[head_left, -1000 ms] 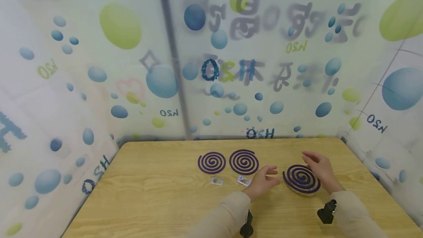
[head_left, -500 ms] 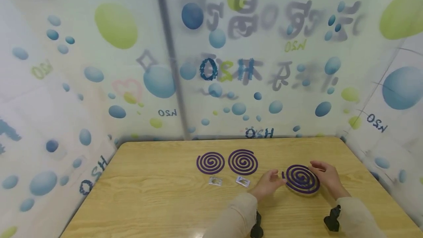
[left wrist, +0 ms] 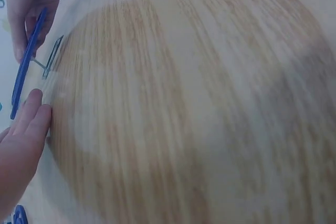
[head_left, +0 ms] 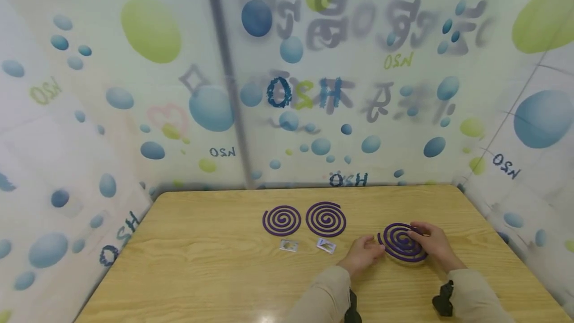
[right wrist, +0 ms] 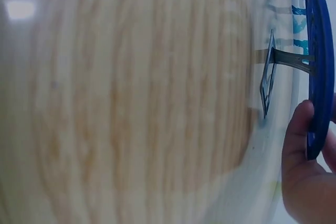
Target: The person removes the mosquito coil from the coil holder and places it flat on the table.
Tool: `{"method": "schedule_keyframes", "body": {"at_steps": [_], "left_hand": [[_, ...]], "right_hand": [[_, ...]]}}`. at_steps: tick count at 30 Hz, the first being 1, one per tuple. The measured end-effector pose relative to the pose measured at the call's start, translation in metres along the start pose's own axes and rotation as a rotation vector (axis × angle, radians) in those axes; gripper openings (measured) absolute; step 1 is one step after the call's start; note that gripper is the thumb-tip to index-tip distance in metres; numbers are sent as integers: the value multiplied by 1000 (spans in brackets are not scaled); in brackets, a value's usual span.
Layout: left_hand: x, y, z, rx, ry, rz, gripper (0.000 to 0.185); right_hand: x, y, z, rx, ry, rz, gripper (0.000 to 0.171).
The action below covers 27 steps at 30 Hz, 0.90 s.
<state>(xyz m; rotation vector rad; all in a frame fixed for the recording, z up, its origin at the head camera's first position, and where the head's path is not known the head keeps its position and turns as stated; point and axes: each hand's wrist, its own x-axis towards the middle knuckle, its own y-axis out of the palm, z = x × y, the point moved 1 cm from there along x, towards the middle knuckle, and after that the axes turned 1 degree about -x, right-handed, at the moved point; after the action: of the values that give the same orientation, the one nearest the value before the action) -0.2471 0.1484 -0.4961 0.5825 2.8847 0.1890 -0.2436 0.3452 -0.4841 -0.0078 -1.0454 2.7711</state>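
A purple mosquito coil (head_left: 399, 247) sits raised above the table on the right, on a thin metal stand (right wrist: 269, 77) that shows below it in both wrist views. My right hand (head_left: 437, 245) pinches the coil's right edge, thumb on one face and fingers on the other. At the coil's left side is my left hand (head_left: 362, 255), its fingers fairly straight and its fingertips close to the outer end. Whether they touch the coil, I cannot tell. Two more mosquito coils, one on the left (head_left: 281, 221) and one beside it (head_left: 326, 219), lie farther back.
Two small flat metal stands, a left one (head_left: 289, 245) and a right one (head_left: 326, 245), lie in front of the two other coils. A wooden table (head_left: 202, 263) carries everything. Patterned curtain-like walls (head_left: 287, 163) close in the back and sides.
My left hand has moved right, up to the coil's outer end. The right hand has come from hovering at the coil's far right edge to pinching it. The view has shifted slightly.
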Motion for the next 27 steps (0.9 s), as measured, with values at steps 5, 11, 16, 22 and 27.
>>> {"method": "schedule_keyframes", "body": {"at_steps": [5, 11, 16, 22, 27], "left_hand": [[2, 1, 5, -54, -3, -100, 41], [2, 0, 8, -83, 21, -190, 32], [1, -3, 8, -90, 28, -219, 28], [1, -10, 6, -71, 22, -238, 28], [-1, -17, 4, -51, 44, -217, 28]], "right_hand": [[-2, 3, 3, 4, -16, 2, 39], [-3, 9, 7, 34, -21, 6, 39], [-4, 14, 9, 53, -26, 10, 39], [-4, 20, 13, 60, -21, 3, 38], [-8, 23, 20, 73, 10, 29, 40]]}}
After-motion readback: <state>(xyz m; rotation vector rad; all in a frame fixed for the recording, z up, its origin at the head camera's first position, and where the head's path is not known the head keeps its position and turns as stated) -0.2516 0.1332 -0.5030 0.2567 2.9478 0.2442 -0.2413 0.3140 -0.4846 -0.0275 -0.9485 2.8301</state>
